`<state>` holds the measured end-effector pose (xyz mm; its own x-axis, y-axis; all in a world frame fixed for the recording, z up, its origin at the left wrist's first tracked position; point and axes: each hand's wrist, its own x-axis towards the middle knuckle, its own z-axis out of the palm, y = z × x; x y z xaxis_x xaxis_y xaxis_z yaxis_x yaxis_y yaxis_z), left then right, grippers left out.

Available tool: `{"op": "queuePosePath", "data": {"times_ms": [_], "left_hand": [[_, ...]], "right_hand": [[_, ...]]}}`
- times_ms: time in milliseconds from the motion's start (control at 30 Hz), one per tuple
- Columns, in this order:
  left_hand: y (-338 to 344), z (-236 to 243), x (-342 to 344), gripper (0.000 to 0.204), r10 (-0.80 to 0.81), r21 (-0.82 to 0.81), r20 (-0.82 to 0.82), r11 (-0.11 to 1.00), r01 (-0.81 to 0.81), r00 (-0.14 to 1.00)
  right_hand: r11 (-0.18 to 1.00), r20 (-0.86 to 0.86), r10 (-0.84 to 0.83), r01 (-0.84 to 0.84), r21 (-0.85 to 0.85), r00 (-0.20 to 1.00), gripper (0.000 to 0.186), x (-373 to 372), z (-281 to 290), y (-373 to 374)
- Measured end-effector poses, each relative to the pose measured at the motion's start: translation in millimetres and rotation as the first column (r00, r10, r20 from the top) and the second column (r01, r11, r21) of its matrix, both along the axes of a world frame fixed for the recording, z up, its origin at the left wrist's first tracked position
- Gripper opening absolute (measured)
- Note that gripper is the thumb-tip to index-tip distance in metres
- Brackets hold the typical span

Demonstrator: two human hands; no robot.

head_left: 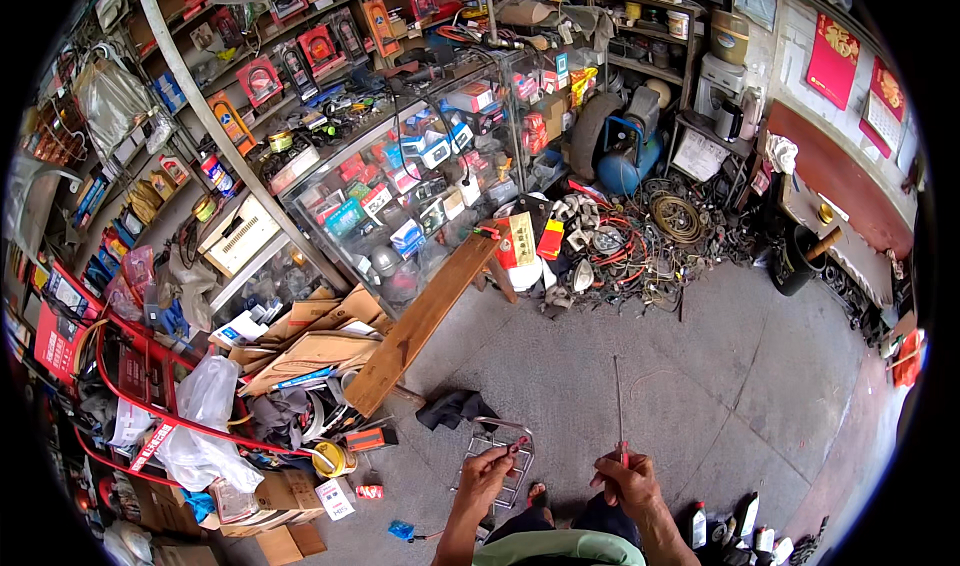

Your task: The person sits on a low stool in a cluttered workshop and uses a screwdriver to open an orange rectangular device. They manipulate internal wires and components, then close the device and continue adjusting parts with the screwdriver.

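Note:
My right hand (632, 483) is closed round the red handle of a long, thin screwdriver (618, 406). Its dark shaft points up and away from me over the grey floor. To the left, my left hand (484, 476) pinches a small red and dark piece (517, 447), too small to name for certain. The two hands are apart, both in front of my body. Just beyond and under the left hand stands a metal-tube frame (503, 424), partly covered by that hand. A dark cloth (455, 409) lies beside the frame.
A narrow wooden bench (425, 324) runs toward a glass display case (400, 181) full of boxed parts. Tangled cables and scrap (640, 241) lie beside a blue compressor (630, 156). Flattened cardboard (310, 351) is heaped on the left. Several bottles (748, 516) stand at lower right.

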<state>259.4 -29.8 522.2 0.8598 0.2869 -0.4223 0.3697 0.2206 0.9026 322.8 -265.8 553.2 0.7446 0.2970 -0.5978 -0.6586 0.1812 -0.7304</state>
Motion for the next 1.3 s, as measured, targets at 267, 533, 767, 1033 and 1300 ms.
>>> {"op": "queuePosePath", "data": {"times_ms": [267,533,767,1033,1300], "left_hand": [[2.0,-51.3,48.4,0.023,0.140,-0.073,-0.011,0.987,-0.140,0.990],[-27.6,-40.3,175.9,0.026,0.359,-0.102,-0.168,0.920,-0.379,0.918],[-41.6,18.2,246.2,0.032,0.538,-0.037,-0.095,0.839,-0.543,0.837],[5.9,3.4,244.1,0.033,0.772,-0.037,-0.181,0.614,-0.789,0.609],[133.8,33.1,308.0,0.028,0.762,0.005,-0.097,0.644,-0.765,0.640]], "right_hand": [[0.979,-0.049,0.154,-0.159,-0.127,0.987,0.008,98.0,-26.9,6.5],[0.935,0.126,0.324,-0.297,-0.196,0.938,0.019,286.6,-6.3,-10.9],[0.884,0.296,0.466,-0.426,-0.191,0.834,0.015,440.5,-5.1,17.1],[0.808,0.241,0.546,-0.580,0.105,0.803,0.008,466.3,-9.6,132.8],[0.685,0.219,0.696,-0.724,0.086,0.684,0.009,474.7,-22.4,255.5]]}}
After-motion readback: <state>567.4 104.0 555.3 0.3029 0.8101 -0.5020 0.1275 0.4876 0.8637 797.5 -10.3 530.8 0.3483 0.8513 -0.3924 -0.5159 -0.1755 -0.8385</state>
